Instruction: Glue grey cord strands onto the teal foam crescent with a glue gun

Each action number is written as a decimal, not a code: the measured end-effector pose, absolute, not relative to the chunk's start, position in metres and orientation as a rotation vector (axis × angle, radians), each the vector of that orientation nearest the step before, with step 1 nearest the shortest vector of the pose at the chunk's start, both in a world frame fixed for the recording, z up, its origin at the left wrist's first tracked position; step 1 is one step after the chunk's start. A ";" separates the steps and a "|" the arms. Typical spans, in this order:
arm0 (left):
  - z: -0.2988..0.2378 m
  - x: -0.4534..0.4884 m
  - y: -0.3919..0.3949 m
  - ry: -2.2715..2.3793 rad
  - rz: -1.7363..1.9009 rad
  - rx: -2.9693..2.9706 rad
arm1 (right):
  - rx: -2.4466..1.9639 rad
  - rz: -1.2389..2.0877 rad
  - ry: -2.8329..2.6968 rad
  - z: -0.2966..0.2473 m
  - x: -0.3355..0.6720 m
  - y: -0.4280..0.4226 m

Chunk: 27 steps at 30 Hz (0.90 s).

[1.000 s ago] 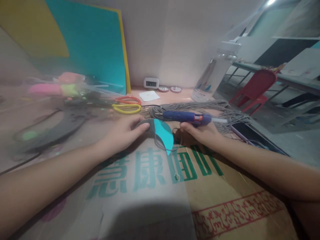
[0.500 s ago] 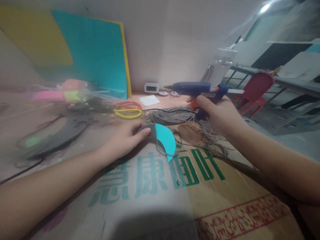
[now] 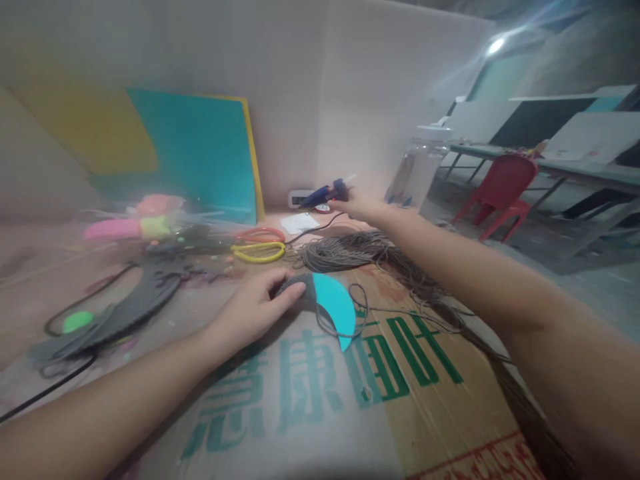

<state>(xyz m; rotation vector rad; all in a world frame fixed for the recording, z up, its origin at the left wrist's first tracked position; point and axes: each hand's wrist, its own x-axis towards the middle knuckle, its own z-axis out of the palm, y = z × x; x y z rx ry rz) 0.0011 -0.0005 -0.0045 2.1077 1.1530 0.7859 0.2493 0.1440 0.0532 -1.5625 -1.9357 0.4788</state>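
Note:
My left hand (image 3: 265, 298) is closed on a crescent-shaped turquoise piece (image 3: 336, 300), thumb on its end wrapped in grey cord. A loop of the cord (image 3: 361, 293) hangs round its bare tip and runs off to the right. At the back of the table, my right hand (image 3: 361, 205) is wrapped round a blue hot glue gun (image 3: 320, 195), whose nozzle points down and left towards a white card (image 3: 300, 223). The fingers of that hand are partly hidden. Behind the gun is a small white digital clock (image 3: 296, 198).
Printed cardboard (image 3: 320, 400) covers the tabletop. A coil of grey cord (image 3: 345, 252) lies behind the crescent, beside scissors with red and yellow handles (image 3: 257, 252). At left are a grey cord-wrapped curved piece (image 3: 125, 307) and a green ball (image 3: 79, 322). A clear jar (image 3: 417, 167) stands back right.
My right hand has carried the glue gun away from me and left, down to the back of the table, tilting its nozzle downward. My left hand keeps its hold on the crescent.

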 end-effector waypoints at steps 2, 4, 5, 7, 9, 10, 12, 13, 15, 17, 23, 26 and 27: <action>-0.005 0.001 0.000 1.144 0.785 2.094 | -1.599 0.481 -1.923 0.043 0.247 0.157; -0.006 0.001 0.001 1.142 0.792 2.073 | -1.644 0.481 -1.913 0.033 0.245 0.166; -0.006 0.001 0.002 1.144 0.796 2.052 | -1.668 0.480 -1.911 0.028 0.245 0.169; -0.007 0.001 0.002 1.141 0.817 1.975 | -1.702 0.468 -1.914 0.022 0.247 0.172; -0.007 0.001 0.003 1.126 0.839 1.863 | -1.713 0.428 -1.930 0.021 0.252 0.171; -0.007 0.001 0.002 1.120 0.854 1.798 | -1.708 0.396 -1.939 0.022 0.255 0.169; -0.006 0.002 0.002 1.116 0.876 1.671 | -1.687 0.309 -1.944 0.026 0.262 0.161; -0.005 0.002 0.001 1.110 0.884 1.619 | -1.670 0.254 -1.933 0.028 0.265 0.155; -0.004 0.002 0.001 1.109 0.900 1.565 | -1.613 0.140 -1.880 0.031 0.269 0.137; -0.004 0.003 0.001 1.112 0.921 1.563 | -1.447 0.079 -1.825 0.031 0.268 0.111; 0.001 0.003 0.002 1.144 1.066 1.556 | -1.037 0.704 -1.799 0.014 0.240 0.017; 0.002 0.002 0.002 1.162 1.123 1.533 | -0.952 1.037 -1.778 0.003 0.230 -0.004; 0.002 0.002 0.001 1.160 1.139 1.532 | -0.948 1.109 -1.777 0.000 0.228 -0.005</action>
